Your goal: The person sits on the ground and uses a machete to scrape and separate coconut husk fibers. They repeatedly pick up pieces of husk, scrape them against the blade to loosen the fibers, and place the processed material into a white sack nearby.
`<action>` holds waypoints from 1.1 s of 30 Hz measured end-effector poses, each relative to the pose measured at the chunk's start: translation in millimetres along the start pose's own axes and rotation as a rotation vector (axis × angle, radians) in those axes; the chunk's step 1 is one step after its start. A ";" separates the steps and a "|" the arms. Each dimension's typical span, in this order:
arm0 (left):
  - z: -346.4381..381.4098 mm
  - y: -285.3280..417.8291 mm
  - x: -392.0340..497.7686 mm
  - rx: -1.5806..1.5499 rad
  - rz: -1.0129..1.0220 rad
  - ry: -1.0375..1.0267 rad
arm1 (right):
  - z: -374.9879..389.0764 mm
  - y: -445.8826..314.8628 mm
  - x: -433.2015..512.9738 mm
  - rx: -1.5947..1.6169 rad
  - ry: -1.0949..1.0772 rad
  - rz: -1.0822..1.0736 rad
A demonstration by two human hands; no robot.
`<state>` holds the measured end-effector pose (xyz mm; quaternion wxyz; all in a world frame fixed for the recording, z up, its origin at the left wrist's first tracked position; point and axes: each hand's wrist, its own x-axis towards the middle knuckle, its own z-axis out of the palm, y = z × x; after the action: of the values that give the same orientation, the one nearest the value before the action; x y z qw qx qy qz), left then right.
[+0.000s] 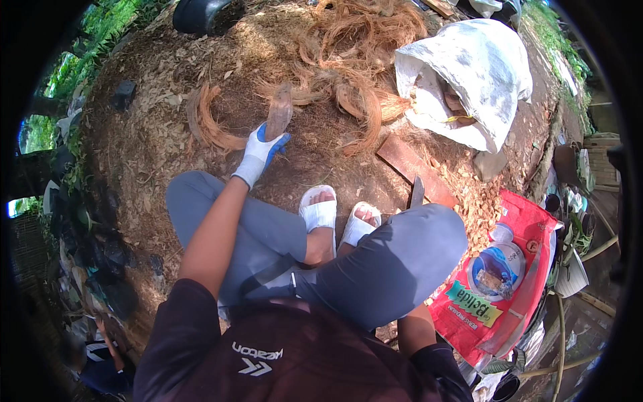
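Observation:
My left hand (263, 145), in a white glove with blue on the palm side, grips the lower end of a piece of coconut husk (280, 108) above the ground. Curved strips of fibrous husk (213, 123) lie just left of it, and more husk strips (369, 113) lie to its right. My right hand is out of view; that forearm goes down behind my right thigh. By my right knee a metal blade (417, 192) rests near a reddish-brown flat board (414, 168). The blade's lower part is hidden by the knee.
A white woven sack (467, 75) stands open at the upper right, with brown pieces inside. A red rice sack (502, 281) lies at my right over wood chips (477, 221). A black container (208, 15) is at the top. Another person (103, 362) sits at the lower left.

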<state>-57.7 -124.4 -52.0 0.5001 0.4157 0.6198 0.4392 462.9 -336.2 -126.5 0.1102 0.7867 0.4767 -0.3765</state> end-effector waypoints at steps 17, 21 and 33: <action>-7.1 -12.9 -11.4 0.637 0.021 0.072 | -281.7 -178.5 -122.3 -0.442 0.453 -0.742; -10.0 -22.2 -9.4 0.671 0.012 0.018 | -283.8 -275.2 -145.7 -0.618 0.534 -0.940; -9.6 -18.1 -11.5 0.715 -0.047 0.012 | -216.6 -361.5 -158.0 -0.688 0.514 -1.087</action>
<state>-66.8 -141.4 -65.4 0.3293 0.5474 0.7466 0.1855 225.9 -137.9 200.6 0.0327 0.4209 0.9065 -0.0072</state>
